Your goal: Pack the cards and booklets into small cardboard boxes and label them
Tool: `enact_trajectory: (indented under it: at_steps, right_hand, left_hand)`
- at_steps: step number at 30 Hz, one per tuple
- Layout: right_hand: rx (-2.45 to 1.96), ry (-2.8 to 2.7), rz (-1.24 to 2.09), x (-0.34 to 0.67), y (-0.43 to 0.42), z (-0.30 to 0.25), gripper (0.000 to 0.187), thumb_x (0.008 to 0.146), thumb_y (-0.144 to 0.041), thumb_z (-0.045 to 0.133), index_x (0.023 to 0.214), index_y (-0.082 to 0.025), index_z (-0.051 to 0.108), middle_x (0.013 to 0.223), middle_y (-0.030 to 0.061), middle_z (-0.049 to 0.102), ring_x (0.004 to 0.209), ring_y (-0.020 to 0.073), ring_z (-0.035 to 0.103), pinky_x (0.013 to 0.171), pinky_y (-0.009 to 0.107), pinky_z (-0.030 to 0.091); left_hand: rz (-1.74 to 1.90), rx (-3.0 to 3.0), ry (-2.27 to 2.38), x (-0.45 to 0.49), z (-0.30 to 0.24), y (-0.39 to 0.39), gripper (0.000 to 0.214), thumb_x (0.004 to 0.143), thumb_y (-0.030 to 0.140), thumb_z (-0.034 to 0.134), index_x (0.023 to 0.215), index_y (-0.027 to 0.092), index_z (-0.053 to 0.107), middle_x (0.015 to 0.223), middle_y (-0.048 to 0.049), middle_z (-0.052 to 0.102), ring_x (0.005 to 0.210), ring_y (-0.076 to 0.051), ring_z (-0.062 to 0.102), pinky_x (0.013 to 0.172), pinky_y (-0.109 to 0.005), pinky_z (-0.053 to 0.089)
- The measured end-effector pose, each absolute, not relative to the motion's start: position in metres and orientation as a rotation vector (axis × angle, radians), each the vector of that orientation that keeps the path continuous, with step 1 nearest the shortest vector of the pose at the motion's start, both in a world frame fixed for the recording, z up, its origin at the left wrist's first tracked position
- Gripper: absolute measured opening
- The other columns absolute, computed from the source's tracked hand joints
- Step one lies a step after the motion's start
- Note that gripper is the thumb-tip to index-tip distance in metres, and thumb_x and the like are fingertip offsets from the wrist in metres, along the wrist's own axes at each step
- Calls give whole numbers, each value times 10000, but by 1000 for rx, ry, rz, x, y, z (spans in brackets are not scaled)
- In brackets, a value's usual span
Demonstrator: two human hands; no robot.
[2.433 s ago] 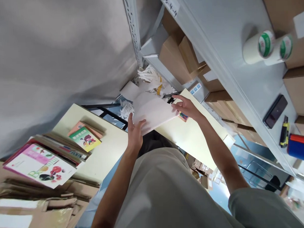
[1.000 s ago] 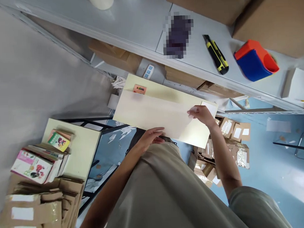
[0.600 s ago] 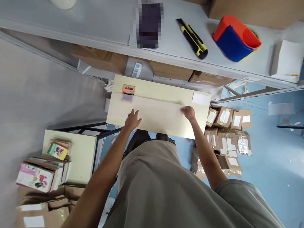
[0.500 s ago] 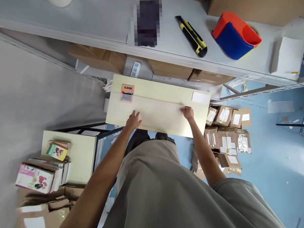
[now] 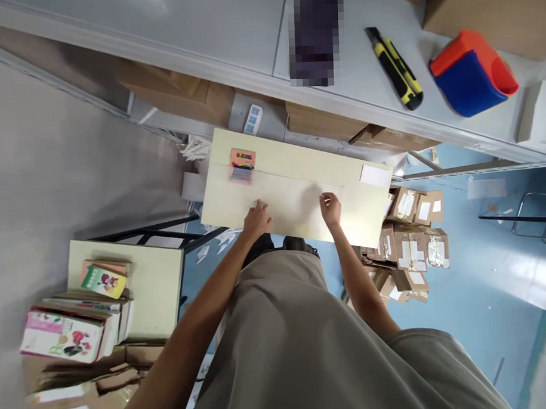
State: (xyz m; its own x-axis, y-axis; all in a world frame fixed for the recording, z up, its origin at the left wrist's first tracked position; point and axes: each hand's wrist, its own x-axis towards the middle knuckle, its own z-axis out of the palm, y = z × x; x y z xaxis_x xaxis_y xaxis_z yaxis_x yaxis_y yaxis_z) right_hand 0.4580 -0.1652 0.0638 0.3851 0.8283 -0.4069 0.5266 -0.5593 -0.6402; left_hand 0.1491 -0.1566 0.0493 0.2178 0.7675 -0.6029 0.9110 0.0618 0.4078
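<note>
A pale, translucent sheet [image 5: 286, 195] lies flat along the cream tabletop [image 5: 298, 153]. Its left end overlaps the lower part of a small pinkish-orange packet [image 5: 242, 158] with a row of coloured sticks. My left hand [image 5: 257, 221] rests on the sheet below that packet, fingers spread and pointing away from me. Over the right part of the sheet is my right hand [image 5: 330, 209], its fingers curled together and a shadow beside it. Whether anything is between those fingertips is too small to tell. A white paper rectangle [image 5: 374, 175] lies at the tabletop's right end.
On the grey shelf [image 5: 231, 39] ahead are a yellow-black utility knife [image 5: 396, 69] and a red-blue tape dispenser [image 5: 472, 75]. A power strip [image 5: 253, 119] sits beneath. Books [image 5: 62, 334] are stacked at left; taped cardboard boxes [image 5: 409, 247] stand on the floor at right.
My right hand has drawn back from the sheet's upper right edge and shifted left, its shadow now showing. My left hand stays spread on the sheet. The view has swung slightly.
</note>
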Motion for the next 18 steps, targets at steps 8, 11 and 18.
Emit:
enact_trajectory:
  at_steps: [8, 11, 18]
  right_hand:
    - [-1948, -1080, 1633, 264, -128, 41, 160, 1080, -333, 649, 971, -248, 730, 954, 30, 862, 756, 165, 790, 786, 244, 614]
    - [-2003, -1018, 1605, 221, -109, 30, 221, 1090, -362, 677, 908, -250, 735, 920, 18, 866, 749, 161, 806, 788, 237, 618]
    - [-2130, -615, 1568, 191, -92, 18, 506, 1123, -583, 681, 761, -231, 710, 799, 41, 852, 567, 133, 751, 583, 217, 574]
  left_hand:
    - [298, 944, 1405, 76, 25, -134, 637, 896, 544, 748, 1397, 150, 770, 1510, -214, 769, 1375, -349, 757, 1179, -452, 592]
    - [415, 743, 1330, 55, 20, -127, 684, 795, 636, 809, 1273, 146, 786, 1369, -216, 823, 1205, -311, 809, 1070, -429, 635]
    - [285, 1151, 1541, 23, 37, -67, 354, 992, 378, 646, 1231, 160, 789, 1234, -164, 847, 1018, -260, 818, 1040, -380, 608]
